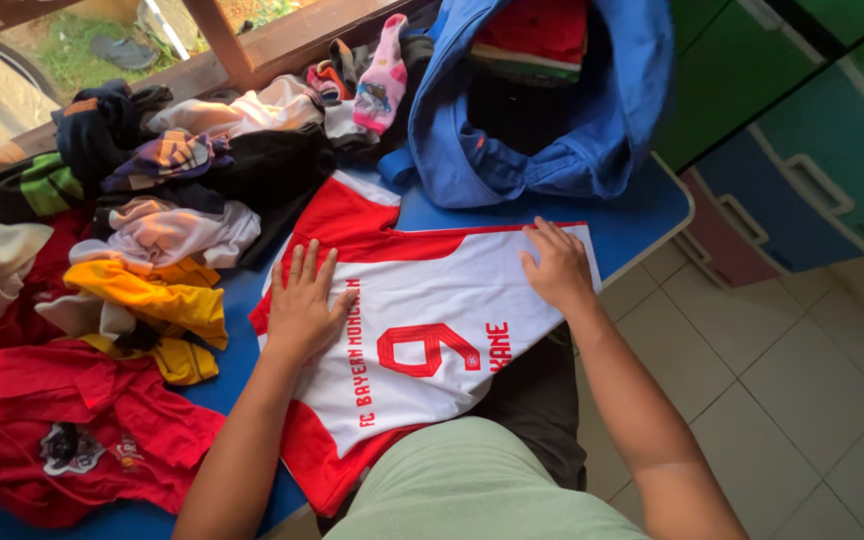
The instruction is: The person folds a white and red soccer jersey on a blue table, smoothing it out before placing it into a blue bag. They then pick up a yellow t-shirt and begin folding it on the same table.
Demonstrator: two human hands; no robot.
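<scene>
Item one: a white football jersey (pixel 422 330) with red sleeves and a red back number, laid back-side up at the centre of the frame on the blue surface (pixel 642 215), its lower part hanging over the near edge toward the person.

Left hand (pixel 304 305): flat on the jersey's left half, fingers together and pointing up the frame, grip slack, holding nothing, only pressing the cloth.

Right hand (pixel 557 268): palm down near the jersey's upper right corner, fingers bent a little over the red-trimmed edge; grip open, pressing rather than pinching. Both forearms ran up from the bottom of the frame, elbows low.

Surroundings: a heap of mixed clothes (pixel 162 180) in the upper left, a yellow garment (pixel 157 305) just beside the jersey, a red shirt (pixel 72 440) at lower left, an open blue bag (pixel 552 110) at upper centre.

Risk, as judged: the overhanging part could drag the jersey off the edge if the pressing hands lifted; the yellow garment nearby could catch under a sleeve.
</scene>
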